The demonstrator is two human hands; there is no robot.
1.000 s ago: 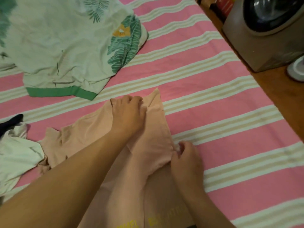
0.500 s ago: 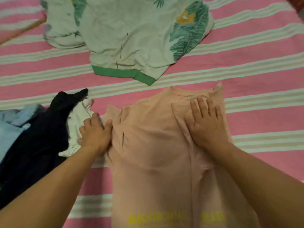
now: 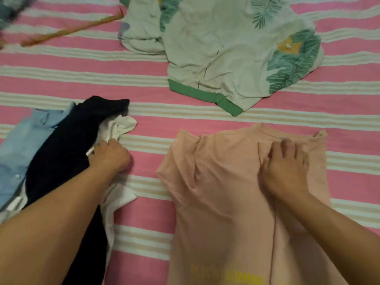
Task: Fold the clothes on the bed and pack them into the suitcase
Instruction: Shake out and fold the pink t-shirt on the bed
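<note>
Beside the heap of dark, blue and white garments [image 3: 61, 145], which the left hand [image 3: 111, 156] grips by white cloth, the peach cotton T-shirt [image 3: 226, 192] lies on the pink striped bedsheet [image 3: 205, 120] under the flat, pressing right hand [image 3: 285, 169]; smooth it before folding, I judge.

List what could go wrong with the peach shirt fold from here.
1. Only the right hand presses the peach shirt, which is already wrinkled; creases may get folded in.
2. The left hand grips the white garment in the unfolded pile beside it; tugging could drag clothes onto the shirt.
</note>
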